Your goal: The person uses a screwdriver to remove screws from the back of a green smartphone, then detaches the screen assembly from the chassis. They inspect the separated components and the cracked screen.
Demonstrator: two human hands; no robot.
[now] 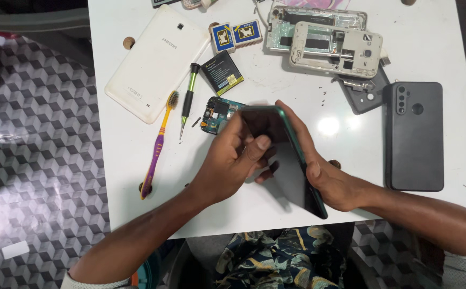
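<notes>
Head view: we hold a dark phone (284, 160) tilted on edge above the white counter (447, 43). Our left hand (233, 160) has its grip clamped on the phone's upper part, thumb pressing its face; our right hand (329, 179) clasps the far edge. A small circuit board (217, 113), screwdriver (188, 99) and toothbrush (159, 144) lie just beyond.

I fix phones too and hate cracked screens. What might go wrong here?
The dark phone is tilted on edge between the left hand and right hand, above the table; it might slip. The bare circuit board and screwdriver lie just beyond it and might get knocked.
</notes>
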